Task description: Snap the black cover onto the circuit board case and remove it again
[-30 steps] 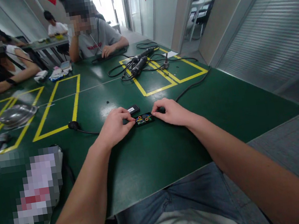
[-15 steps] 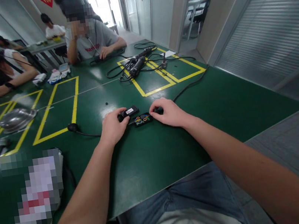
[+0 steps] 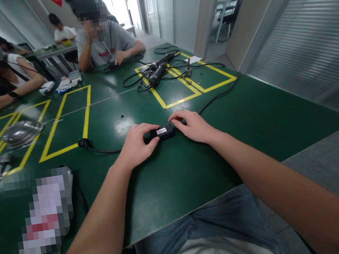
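A black power adapter cover (image 3: 161, 131) with a white label and ridged right end lies over the case base, hiding the circuit board. My left hand (image 3: 140, 143) grips the cover's left end between thumb and fingers. At the adapter's right end is my right hand (image 3: 192, 126), its thumb and forefinger close together; whether they pinch the case edge or the cable there I cannot tell. One black cable (image 3: 218, 95) runs off behind my right hand. Another cable (image 3: 105, 152) leads left from beneath my left hand to a black plug (image 3: 84, 143).
Electric screwdrivers (image 3: 158, 74) with coiled cords lie on the green table (image 3: 177, 177), by yellow tape outlines. A metal dish (image 3: 23, 133) and a blurred-out pouch (image 3: 47, 213) are at left. Across the table sits a person (image 3: 111, 38); another person (image 3: 18, 77) sits at left.
My left hand has moved right and set the cover over the open base, so its board and coils no longer show. My right hand has shifted slightly away from me.
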Demonstrator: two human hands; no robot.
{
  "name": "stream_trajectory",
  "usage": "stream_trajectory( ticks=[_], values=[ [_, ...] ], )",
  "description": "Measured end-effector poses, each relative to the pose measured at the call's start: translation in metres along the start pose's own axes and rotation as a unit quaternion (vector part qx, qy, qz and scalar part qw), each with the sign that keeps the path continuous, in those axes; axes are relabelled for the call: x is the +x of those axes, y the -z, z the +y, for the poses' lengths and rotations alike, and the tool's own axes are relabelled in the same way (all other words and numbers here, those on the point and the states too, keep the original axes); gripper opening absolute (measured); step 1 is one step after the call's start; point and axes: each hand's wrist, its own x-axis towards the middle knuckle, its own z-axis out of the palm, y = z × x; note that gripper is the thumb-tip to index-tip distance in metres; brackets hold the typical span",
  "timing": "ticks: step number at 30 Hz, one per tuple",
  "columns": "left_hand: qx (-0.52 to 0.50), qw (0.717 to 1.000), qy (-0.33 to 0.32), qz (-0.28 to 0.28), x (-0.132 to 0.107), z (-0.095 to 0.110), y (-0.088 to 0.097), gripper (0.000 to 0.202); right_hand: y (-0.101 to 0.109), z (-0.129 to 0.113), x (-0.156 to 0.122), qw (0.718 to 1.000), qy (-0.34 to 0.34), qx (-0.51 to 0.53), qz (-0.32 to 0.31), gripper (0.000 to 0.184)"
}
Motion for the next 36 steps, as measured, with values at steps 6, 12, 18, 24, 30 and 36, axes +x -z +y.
stream_trajectory(
  ticks=[6, 12, 18, 24, 30, 36],
  values=[
    [0.02, 1.0, -0.006, -0.021, 0.001, -0.001, 0.004, 0.036, -0.001, 0.002, 0.001, 0.999, 0.015, -0.044, -0.02, 0.021],
    [0.052, 0.998, -0.007, -0.044, 0.003, 0.002, 0.006, 0.038, -0.001, 0.001, 0.003, 0.998, 0.005, -0.054, -0.019, 0.019],
    [0.068, 0.997, -0.012, -0.04, 0.004, 0.005, 0.004, 0.038, 0.0, 0.002, 0.003, 0.999, 0.003, -0.039, -0.021, 0.019],
    [-0.019, 0.999, 0.027, -0.023, 0.006, -0.001, -0.003, 0.035, -0.001, 0.003, 0.001, 0.999, -0.015, -0.039, -0.023, 0.019],
    [-0.099, 0.981, 0.129, 0.104, 0.009, -0.009, -0.007, 0.024, 0.002, 0.002, -0.002, 0.999, -0.025, -0.037, -0.009, 0.02],
    [0.045, 0.974, 0.2, 0.095, 0.007, -0.013, -0.007, 0.01, 0.008, -0.002, -0.007, 0.998, 0.018, -0.057, -0.03, 0.007]
  ],
)
